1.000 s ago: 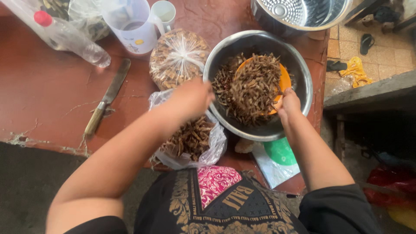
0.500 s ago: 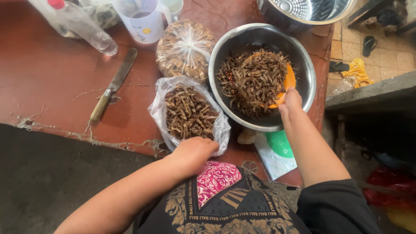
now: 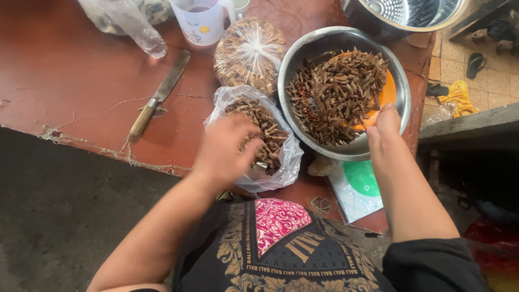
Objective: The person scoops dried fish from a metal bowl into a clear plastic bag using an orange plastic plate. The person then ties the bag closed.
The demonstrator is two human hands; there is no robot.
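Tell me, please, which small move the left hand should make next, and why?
Probably close the left hand on a handful: it already rests on the dried brown pieces in the open plastic bag, while the right hand steadies the metal bowl beside it.

We see a shiny, smooth metal bowl [image 3: 346, 148], thin, crinkled clear plastic bags [image 3: 286, 162], a worn, cracked reddish table [image 3: 81, 92] with a dull sheen, a knife [image 3: 159, 94] with a matt metal blade and pale wooden handle, and dry, rough brown bits [image 3: 335, 94].
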